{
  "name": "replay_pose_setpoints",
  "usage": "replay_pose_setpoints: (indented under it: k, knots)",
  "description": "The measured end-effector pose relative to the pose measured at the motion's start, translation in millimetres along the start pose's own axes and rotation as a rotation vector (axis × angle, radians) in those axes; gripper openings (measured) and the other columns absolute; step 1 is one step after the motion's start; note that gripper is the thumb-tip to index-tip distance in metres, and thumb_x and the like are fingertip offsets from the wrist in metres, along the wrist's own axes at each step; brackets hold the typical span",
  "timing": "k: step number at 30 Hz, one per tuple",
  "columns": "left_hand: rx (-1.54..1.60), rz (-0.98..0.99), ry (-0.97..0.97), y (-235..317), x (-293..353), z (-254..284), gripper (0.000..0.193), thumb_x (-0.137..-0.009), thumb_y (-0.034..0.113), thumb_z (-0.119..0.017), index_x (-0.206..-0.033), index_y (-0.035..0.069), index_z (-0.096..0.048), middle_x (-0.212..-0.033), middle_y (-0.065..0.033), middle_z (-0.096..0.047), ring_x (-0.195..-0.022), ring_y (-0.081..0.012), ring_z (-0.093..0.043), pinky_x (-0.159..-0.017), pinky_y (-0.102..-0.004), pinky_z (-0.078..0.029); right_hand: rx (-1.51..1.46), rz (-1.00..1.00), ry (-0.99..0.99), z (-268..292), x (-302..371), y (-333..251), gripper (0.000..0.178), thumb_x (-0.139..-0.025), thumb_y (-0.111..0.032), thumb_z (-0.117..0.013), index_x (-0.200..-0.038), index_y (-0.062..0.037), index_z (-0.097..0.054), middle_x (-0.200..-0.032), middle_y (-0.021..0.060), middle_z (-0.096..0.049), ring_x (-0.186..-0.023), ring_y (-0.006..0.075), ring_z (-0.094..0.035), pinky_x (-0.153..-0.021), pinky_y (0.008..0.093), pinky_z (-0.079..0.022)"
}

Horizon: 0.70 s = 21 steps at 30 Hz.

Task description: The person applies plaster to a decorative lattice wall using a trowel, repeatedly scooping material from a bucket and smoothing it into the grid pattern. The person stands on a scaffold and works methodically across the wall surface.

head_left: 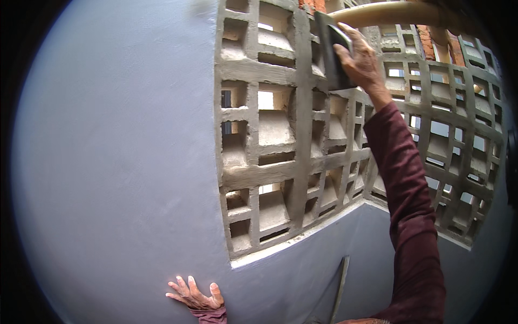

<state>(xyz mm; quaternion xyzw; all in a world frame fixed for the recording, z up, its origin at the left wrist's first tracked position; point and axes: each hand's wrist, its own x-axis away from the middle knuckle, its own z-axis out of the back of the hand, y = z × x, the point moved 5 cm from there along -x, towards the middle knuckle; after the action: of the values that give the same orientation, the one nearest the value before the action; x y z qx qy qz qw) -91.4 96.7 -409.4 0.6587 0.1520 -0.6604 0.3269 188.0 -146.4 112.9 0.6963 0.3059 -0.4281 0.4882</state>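
With its arm raised, my right hand (pixel 366 63) grips a dark, flat plastering float (pixel 335 67) by the handle. The float is tilted nearly upright, its flat face toward the grey concrete lattice blocks (pixel 303 108). Whether its face touches the blocks cannot be made out. Low down, my left hand (pixel 195 296) has its fingers spread against the smooth grey-blue plastered wall (pixel 124 162). It holds nothing. Maroon sleeves cover both arms.
A thick, light-coloured pole (pixel 391 14) crosses the upper right above my right hand. Orange bricks (pixel 425 42) show behind it. Another lattice panel (pixel 440 108) continues past the corner. Below, a narrow strip (pixel 340 289) leans against the wall. A pale ledge (pixel 294 241) runs under the blocks.
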Motion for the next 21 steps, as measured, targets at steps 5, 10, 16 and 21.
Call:
replay_pose_setpoints:
  k: [5,10,16,21]
  knots:
    - [-0.004,-0.04,0.0,-1.1,-1.2,-1.9,0.056,-0.088,0.041,-0.045,-0.13,0.004,-0.042,-0.142,-0.0214,-0.033,-0.139,-0.0426,-0.015,-0.11,-0.062,0.001,0.098,-0.179,-0.056,-38.4,0.0,-14.5,0.044,-0.084,-0.026,-0.057,-0.125,-0.0105,-0.056,-0.114,0.0198,-0.061,-0.107,0.0336,-0.058,-0.095,0.0394,-0.044]
    - [-0.009,-0.021,-0.017,1.0,-2.1,5.1,0.056,-0.088,0.037,-0.044,-0.134,0.005,-0.039,-0.145,-0.0195,-0.031,-0.14,-0.0426,-0.013,-0.109,-0.0637,0.001,0.13,-0.235,-0.029,-50.2,-1.0,-24.9,0.042,-0.081,-0.026,-0.054,-0.121,-0.0133,-0.061,-0.106,0.0206,-0.061,-0.1,0.0369,-0.059,-0.09,0.0418,-0.046]
    - [-0.03,-0.018,0.005,1.8,0.7,3.1,0.057,-0.088,0.04,-0.045,-0.134,0.007,-0.039,-0.144,-0.0197,-0.032,-0.139,-0.0436,-0.013,-0.109,-0.0651,0.001,0.095,-0.304,-0.004,-42.4,-57.4,-25.2,0.036,-0.076,-0.018,-0.047,-0.103,-0.0041,-0.066,-0.082,0.023,-0.066,-0.075,0.0341,-0.066,-0.071,0.0402,-0.053]
    - [0.0,-0.002,-0.015,-0.3,-2.1,4.3,0.06,-0.085,0.042,-0.051,-0.133,0.006,-0.041,-0.143,-0.0227,-0.033,-0.138,-0.0457,-0.014,-0.108,-0.0659,0.0,0.13,-0.037,-0.019,-58.1,-14.4,-10.1,0.04,-0.079,-0.022,-0.056,-0.116,-0.0069,-0.063,-0.108,0.0243,-0.062,-0.105,0.0344,-0.059,-0.093,0.0372,-0.045]
